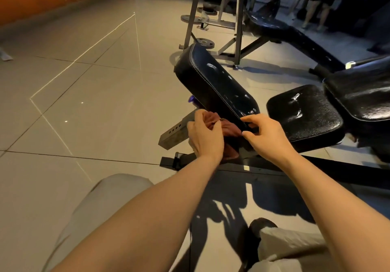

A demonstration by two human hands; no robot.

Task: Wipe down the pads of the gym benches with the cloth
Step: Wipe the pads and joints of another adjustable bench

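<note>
A black padded bench back pad (213,84) tilts up in the centre of the head view, its stitched edge facing me. A reddish-brown cloth (229,130) is bunched under the pad's near lower end. My left hand (205,135) grips the cloth from the left. My right hand (267,133) pinches the pad's near corner with thumb and fingers, just right of the cloth. A black seat pad (306,113) lies to the right, glossy with streaks.
Another black bench pad (363,96) sits at the far right. A longer bench (295,33) and a grey rack frame (238,29) stand behind, with weight plates (204,42) on the tiled floor. A person's legs (316,8) show at the top right. My knees fill the bottom.
</note>
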